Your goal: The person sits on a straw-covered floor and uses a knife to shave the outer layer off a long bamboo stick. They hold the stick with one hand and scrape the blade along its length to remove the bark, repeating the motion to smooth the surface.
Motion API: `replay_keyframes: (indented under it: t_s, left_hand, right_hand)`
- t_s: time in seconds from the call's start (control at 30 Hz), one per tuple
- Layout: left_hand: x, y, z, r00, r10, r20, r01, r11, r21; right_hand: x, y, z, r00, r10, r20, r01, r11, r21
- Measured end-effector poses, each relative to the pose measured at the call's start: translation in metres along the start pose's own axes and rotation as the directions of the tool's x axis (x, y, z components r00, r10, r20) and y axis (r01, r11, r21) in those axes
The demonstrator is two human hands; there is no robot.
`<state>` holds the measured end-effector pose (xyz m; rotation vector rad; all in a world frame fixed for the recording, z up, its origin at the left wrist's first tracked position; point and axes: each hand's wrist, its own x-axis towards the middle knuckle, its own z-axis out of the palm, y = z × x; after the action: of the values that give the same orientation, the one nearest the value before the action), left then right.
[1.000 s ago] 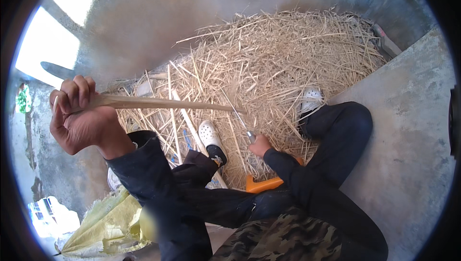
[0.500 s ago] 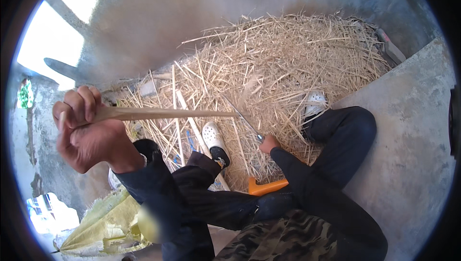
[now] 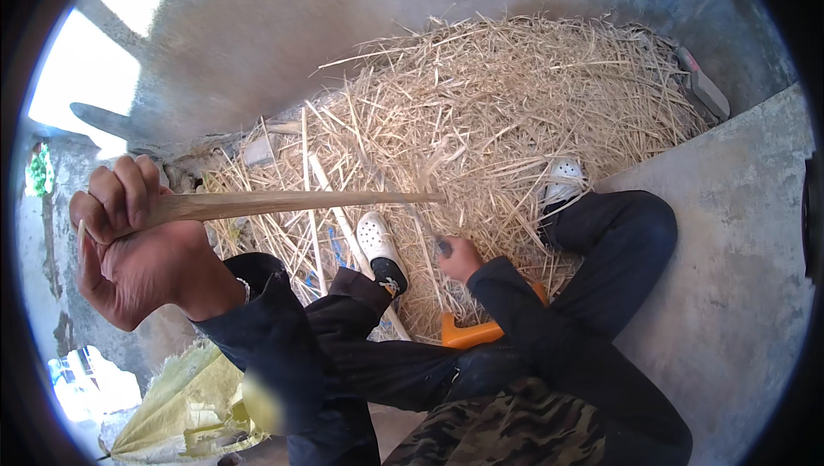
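Observation:
My left hand, raised at the left, is closed around the thick end of a long pale strip of wood or bamboo. The strip runs nearly level to the right and tapers toward its far tip. Low in the middle, my right hand grips a knife by its handle. Its blade is smeared by motion and points up and left, close to the strip near the tip; whether the two touch, I cannot tell.
A large heap of pale shavings and thin strips spreads before my feet, against a concrete wall. My white clogs rest among it. An orange curved piece lies by my leg, a torn yellowish sack at lower left.
My left hand has shifted a little left and down with the strip. My right hand has moved slightly left and up, and the knife blade, sharper before, is now blurred.

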<state>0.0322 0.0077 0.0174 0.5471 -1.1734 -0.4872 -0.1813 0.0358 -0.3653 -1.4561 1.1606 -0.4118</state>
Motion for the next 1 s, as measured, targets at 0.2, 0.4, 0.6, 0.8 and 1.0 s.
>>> replay_keyframes:
  t_s: [0.2, 0.4, 0.6, 0.8, 1.0]
  left_hand:
    - [0.009, -0.013, -0.007, 0.997, 0.025, -0.068, -0.025, 1.000, 0.001]
    - [0.006, -0.013, -0.007, 0.997, 0.023, -0.073, -0.020, 0.999, 0.036]
    - [0.017, -0.016, -0.004, 0.997, -0.022, -0.070, 0.019, 0.999, -0.033]
    - [0.029, -0.023, -0.034, 0.998, -0.049, -0.048, 0.046, 0.997, -0.060]
    - [0.032, -0.027, -0.049, 0.998, -0.011, -0.060, 0.006, 0.997, -0.075]
  right_hand:
    - [0.032, 0.125, 0.028, 0.929, 0.348, -0.128, -0.362, 0.924, -0.121]
    - [0.025, 0.074, 0.009, 0.898, 0.438, 0.039, -0.437, 0.899, -0.030]
    - [0.025, 0.072, 0.000, 0.707, 0.425, 0.566, -0.706, 0.368, 0.605]
    - [0.024, 0.057, 0.015, 0.895, 0.414, 0.166, -0.444, 0.790, 0.422]
    - [-0.013, -0.089, -0.013, 0.981, -0.188, -0.043, 0.192, 0.971, 0.145]
